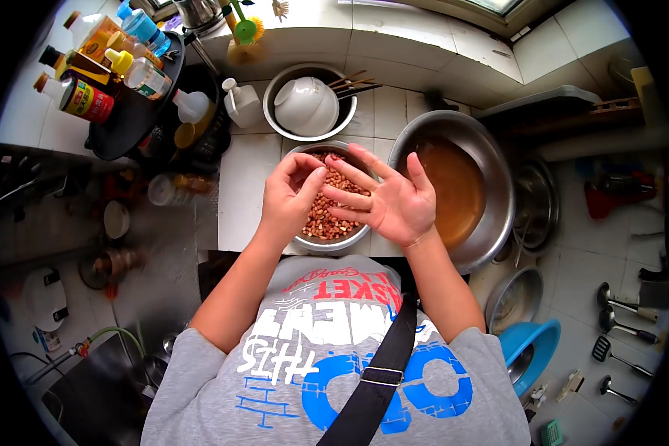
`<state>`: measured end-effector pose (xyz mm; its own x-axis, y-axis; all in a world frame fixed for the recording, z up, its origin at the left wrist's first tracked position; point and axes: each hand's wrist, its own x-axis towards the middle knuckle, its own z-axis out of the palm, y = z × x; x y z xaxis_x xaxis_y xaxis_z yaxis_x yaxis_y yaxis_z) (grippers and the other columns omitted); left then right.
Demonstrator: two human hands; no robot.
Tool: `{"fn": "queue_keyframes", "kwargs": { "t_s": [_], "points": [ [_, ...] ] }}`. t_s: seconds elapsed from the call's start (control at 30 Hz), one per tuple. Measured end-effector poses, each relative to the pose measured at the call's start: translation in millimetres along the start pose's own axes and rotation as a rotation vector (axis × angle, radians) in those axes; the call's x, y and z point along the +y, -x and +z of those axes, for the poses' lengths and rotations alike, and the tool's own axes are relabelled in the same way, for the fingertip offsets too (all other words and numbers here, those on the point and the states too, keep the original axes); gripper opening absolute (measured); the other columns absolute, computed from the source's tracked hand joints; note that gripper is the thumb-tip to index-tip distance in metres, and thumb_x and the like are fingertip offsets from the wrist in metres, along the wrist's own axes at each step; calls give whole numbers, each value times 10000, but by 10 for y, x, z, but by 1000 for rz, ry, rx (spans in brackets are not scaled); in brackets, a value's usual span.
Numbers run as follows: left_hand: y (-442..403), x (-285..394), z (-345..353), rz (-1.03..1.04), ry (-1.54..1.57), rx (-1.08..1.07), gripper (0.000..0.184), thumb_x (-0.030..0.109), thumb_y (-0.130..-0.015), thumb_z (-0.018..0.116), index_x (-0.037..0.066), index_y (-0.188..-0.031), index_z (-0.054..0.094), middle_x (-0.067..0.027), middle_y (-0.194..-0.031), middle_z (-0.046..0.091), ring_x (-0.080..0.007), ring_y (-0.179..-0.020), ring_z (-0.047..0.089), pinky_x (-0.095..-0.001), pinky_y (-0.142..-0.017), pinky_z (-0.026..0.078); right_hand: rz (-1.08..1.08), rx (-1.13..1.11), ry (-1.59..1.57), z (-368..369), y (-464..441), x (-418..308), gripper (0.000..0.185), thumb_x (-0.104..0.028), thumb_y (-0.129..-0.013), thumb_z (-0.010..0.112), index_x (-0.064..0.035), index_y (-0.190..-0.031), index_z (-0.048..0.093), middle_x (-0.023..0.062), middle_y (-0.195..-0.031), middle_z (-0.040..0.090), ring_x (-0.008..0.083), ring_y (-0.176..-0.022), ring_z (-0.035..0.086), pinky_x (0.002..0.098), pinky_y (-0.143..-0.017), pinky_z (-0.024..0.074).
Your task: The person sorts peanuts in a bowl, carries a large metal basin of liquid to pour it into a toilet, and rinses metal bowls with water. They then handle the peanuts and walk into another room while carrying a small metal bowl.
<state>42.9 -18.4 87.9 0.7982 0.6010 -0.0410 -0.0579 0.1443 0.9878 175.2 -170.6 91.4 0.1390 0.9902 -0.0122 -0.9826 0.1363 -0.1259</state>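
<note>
A metal bowl (364, 236) of reddish-brown peanuts (327, 223) sits on the tiled counter in front of the body. Above its left side, my left hand (293, 195) is closed, thumb and index finger curled together; whatever they may hold is too small to make out. My right hand (394, 202) is palm up over the bowl's right side, fingers spread and holding nothing. Its fingertips are close to those of my left hand. Both hands hide part of the peanuts.
A wide metal basin (498, 186) with brownish liquid stands to the right. Behind the peanuts, another bowl (282, 128) holds white dishes (305, 104) and chopsticks. Bottles (89, 100) crowd a black rack at the upper left. A blue basin (546, 349) is at the lower right.
</note>
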Motion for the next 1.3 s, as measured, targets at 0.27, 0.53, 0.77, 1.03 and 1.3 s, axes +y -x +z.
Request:
{"fn": "queue_keyframes", "kwargs": {
  "t_s": [0.27,0.53,0.77,1.03,1.3],
  "points": [
    [-7,141,20,-372,298,-112,116,133,-917,666,26,-942,630,-20,-835,631,-65,-711,565,-208,-657,466,33,-140,-130,-45,-4,-25,833,-671,-957,275,-117,-1558,113,213,-1600,106,557,-1241,458,590,-944,479],
    [21,95,65,-403,388,-64,123,132,-909,679,29,-947,623,-22,-830,627,-75,-703,563,-203,-650,461,41,-120,118,23,-2,15,855,-699,-948,228,-131,-1564,57,184,-1606,118,551,-1148,538,487,-792,553],
    [110,176,62,-298,557,-177,114,110,-922,658,18,-983,631,-48,-876,647,-96,-777,587,-234,-696,481,-10,-153,87,121,11,-26,894,-713,-941,232,-104,-1561,21,233,-1598,76,478,-1087,616,395,-672,584],
    [245,476,92,-209,587,-277,185,74,-948,615,-39,-1088,656,-113,-988,687,-145,-875,654,-251,-724,510,-18,45,284,-49,-8,-68,804,-646,-976,250,-63,-1528,210,251,-1533,274,374,-1112,622,391,-819,557],
    [332,736,117,10,474,-392,183,48,-934,612,-48,-1074,682,-191,-960,641,-200,-851,632,-265,-671,506,17,269,1780,-551,-32,203,335,-121,-911,583,-30,-1233,583,235,-1196,617,360,-1086,620,428,-911,508]
  ]
}}
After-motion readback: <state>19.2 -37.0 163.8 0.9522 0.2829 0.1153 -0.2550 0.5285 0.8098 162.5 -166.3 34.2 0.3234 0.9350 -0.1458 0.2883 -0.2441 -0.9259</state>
